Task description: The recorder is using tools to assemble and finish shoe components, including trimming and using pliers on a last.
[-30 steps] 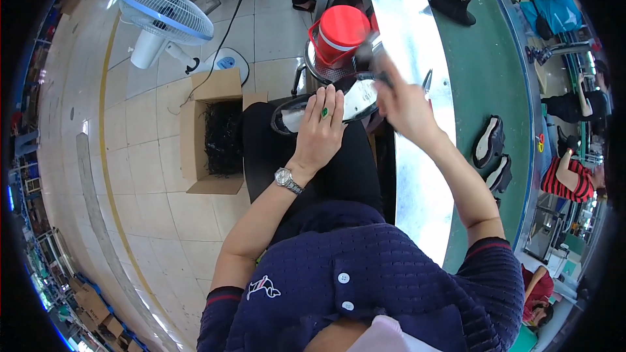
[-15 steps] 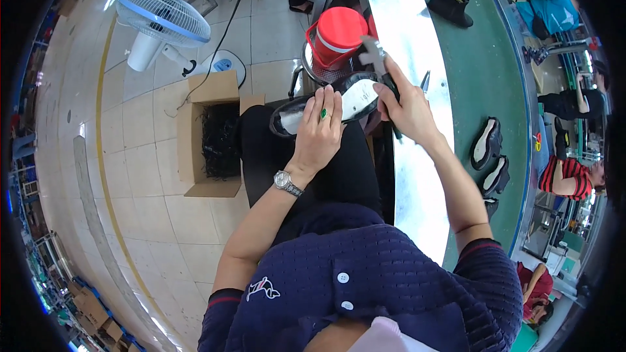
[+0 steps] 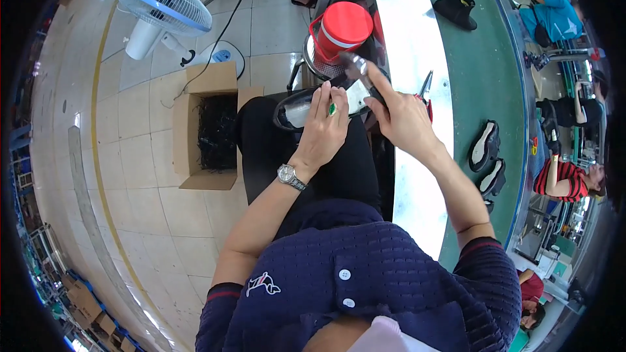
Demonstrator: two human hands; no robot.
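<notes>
Across my lap lies a black shoe (image 3: 299, 115) with a pale insole showing. My left hand (image 3: 323, 127) grips it at the middle, fingers laid over the opening; it wears a green-stone ring and a watch (image 3: 285, 173). In my right hand (image 3: 407, 120) is a hammer (image 3: 355, 65), closed in the fingers, its metal head just above the far end of the shoe. That end is partly hidden by the hammer and my right hand. Beside the right hand, pliers or snips with red handles (image 3: 427, 94) lie on the metal bench (image 3: 420, 176).
An open cardboard box (image 3: 186, 130) with black scraps stands on the floor at left, near a fan (image 3: 166, 3). A red bucket (image 3: 347, 23) sits on a stool ahead. Black shoes (image 3: 486, 146) rest on the green belt (image 3: 476, 78) at right. Several people work beyond it.
The hammer's head has tipped down and left toward the shoe. My right hand has shifted slightly, uncovering the red-handled tool on the bench. The left hand still holds the shoe.
</notes>
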